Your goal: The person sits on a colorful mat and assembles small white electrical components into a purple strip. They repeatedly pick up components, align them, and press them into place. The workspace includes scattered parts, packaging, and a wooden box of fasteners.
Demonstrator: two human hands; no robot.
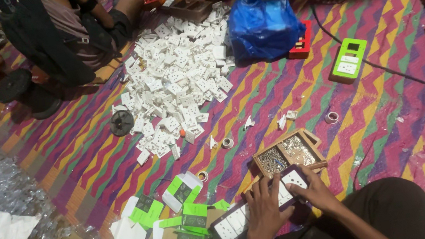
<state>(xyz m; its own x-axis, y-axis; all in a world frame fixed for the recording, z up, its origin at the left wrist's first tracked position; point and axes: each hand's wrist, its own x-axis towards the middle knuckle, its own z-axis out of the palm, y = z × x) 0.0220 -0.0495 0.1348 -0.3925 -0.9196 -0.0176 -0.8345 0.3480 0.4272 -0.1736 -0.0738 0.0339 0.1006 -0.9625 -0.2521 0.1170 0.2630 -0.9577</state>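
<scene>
At six o'clock, low in the view, the left hand point(263, 209) lay flat, fingers spread, pressing on a long dark strip of white socket plates point(235, 220). Just to its right the right hand point(316, 192) had its fingers curled around the strip's far end, thumb and fingertips closed on the topmost white socket plate point(295, 178). The strip rested on the person's lap above the zigzag-striped woven floor mat point(384, 109).

Touching the strip at one o'clock sat a shallow wooden tray of small metal screws point(287, 154). Toward eight o'clock lay a scatter of green and white cardboard boxes point(183, 215), some opened flat.

Further off, at eleven o'clock, a big heap of loose white plastic socket parts point(180, 75) spread over the mat, with a tied blue plastic bag point(263, 27) just beside it at twelve. At two o'clock lay a green and white extension box point(348, 59) with a black cable. A second person's dark sleeve point(46, 37) showed at ten o'clock.
</scene>
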